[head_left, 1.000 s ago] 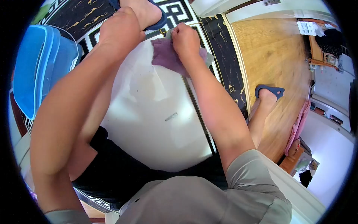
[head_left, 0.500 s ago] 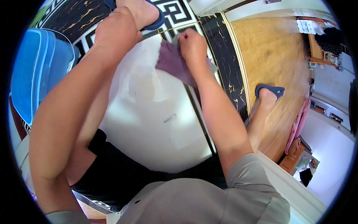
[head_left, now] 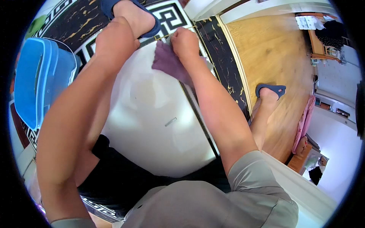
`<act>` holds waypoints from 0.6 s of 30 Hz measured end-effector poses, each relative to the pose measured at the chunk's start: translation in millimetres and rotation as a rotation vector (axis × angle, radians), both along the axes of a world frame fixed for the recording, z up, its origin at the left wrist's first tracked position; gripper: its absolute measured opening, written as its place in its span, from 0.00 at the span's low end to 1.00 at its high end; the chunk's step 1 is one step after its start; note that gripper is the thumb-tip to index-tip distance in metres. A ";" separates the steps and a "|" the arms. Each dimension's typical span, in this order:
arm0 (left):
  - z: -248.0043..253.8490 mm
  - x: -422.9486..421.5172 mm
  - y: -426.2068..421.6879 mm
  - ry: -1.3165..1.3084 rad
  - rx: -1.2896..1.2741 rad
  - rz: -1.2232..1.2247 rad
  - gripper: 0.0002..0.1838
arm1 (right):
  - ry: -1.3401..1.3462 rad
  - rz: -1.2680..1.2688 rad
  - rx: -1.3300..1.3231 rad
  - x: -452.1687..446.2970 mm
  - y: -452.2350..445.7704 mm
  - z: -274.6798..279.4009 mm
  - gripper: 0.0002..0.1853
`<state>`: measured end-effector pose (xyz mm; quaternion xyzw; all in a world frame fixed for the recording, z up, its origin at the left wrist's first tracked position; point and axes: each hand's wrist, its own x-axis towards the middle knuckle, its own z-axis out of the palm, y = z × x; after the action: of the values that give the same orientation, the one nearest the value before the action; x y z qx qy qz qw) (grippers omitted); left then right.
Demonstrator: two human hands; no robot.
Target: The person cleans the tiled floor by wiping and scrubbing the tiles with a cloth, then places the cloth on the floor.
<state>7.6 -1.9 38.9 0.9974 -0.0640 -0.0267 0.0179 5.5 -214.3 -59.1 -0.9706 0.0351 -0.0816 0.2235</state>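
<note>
My right hand [head_left: 185, 43] is closed on a bunched purple cloth [head_left: 167, 62], pressing it to the glossy white floor tile [head_left: 152, 140] near its patterned border. A greyish edge of cloth shows on the far side of the wrist. My left hand [head_left: 117, 40] is curled round my left ankle, just behind the foot in a dark blue slipper [head_left: 155, 28]; its fingertips are partly hidden. On the tile lies a small pale oblong piece or mark [head_left: 171, 122], too small to name.
Left of my left arm stands a blue bucket [head_left: 28, 83] with a wire handle. A black marbled strip [head_left: 224, 57] and door sill separate the tile from a wooden floor [head_left: 262, 49], where my right foot rests in a blue slipper [head_left: 279, 90]. A white door frame is at the top.
The whole view has shifted a little. My right hand and the purple cloth appear slightly farther left, still on the floor. My left hand stays at the ankle.
</note>
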 end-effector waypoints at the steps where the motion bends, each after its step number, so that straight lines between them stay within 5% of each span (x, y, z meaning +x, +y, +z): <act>1: -1.9 1.5 0.1 0.008 0.000 0.015 0.34 | 0.015 0.008 -0.042 4.6 1.1 -1.9 0.07; 6: -8.7 1.3 -0.9 0.003 0.047 0.021 0.43 | 0.085 -0.037 0.047 -56.8 -19.5 12.1 0.06; 9: -10.0 -0.2 -2.0 -0.049 0.016 0.004 0.35 | 0.097 -0.030 0.120 -85.4 -30.1 10.5 0.05; 18: -7.4 1.2 -2.9 -0.036 0.038 0.012 0.38 | -0.062 -0.062 -0.052 -6.8 0.0 -13.7 0.08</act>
<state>8.8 -4.7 31.6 0.9983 -0.0578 -0.0101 -0.0022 -1.3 -214.3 -72.8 -0.9716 0.0563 -0.1192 0.1966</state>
